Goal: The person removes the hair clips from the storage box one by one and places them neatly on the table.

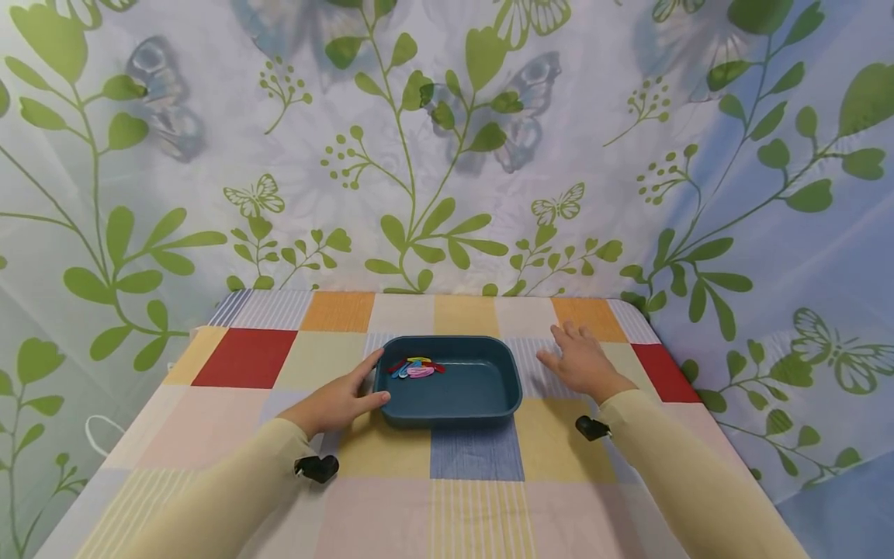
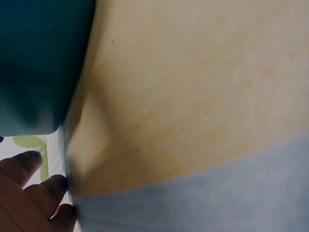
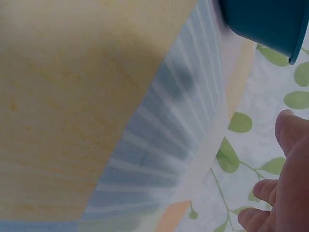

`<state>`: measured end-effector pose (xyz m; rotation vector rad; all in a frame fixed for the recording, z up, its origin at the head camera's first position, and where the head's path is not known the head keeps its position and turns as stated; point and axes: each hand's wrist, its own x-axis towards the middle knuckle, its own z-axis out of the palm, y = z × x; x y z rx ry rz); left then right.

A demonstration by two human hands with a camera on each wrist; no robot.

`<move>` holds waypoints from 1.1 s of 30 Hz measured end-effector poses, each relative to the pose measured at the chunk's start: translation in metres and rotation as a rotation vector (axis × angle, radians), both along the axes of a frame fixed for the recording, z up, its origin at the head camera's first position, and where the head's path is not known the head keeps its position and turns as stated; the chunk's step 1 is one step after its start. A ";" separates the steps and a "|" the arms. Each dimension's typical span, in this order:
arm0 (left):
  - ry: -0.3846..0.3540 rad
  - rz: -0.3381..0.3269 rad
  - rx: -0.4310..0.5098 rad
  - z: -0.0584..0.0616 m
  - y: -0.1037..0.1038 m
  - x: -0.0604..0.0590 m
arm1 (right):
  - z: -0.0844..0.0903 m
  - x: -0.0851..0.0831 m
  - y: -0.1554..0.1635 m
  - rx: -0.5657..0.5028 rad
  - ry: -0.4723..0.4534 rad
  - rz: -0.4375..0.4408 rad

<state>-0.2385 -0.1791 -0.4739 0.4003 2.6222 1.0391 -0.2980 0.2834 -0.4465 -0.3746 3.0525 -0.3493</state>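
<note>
Hands point(image 1: 340, 401) flank tray point(image 1: 454, 388); clips point(image 1: 417, 367) head-view only.

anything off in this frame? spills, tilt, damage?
Nothing stands out. The teal tray sits flat on the checked tablecloth, the coloured clips stay inside it, left hand touches its rim, right hand rests flat beside it.

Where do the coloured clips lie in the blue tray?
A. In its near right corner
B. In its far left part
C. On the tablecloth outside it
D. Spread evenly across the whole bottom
B: the coloured clips sit bunched in the far left part of the blue tray, near the left hand.
</note>
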 end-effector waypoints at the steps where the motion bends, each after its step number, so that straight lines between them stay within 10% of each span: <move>1: -0.011 0.000 0.005 -0.001 0.000 0.000 | 0.000 0.000 -0.001 0.000 0.005 0.011; 25: -0.096 0.014 0.037 0.000 0.003 -0.005 | 0.048 -0.003 -0.094 -0.051 0.117 0.132; 33: -0.117 0.026 0.050 -0.002 0.003 -0.006 | 0.047 -0.002 -0.129 -0.120 0.025 0.269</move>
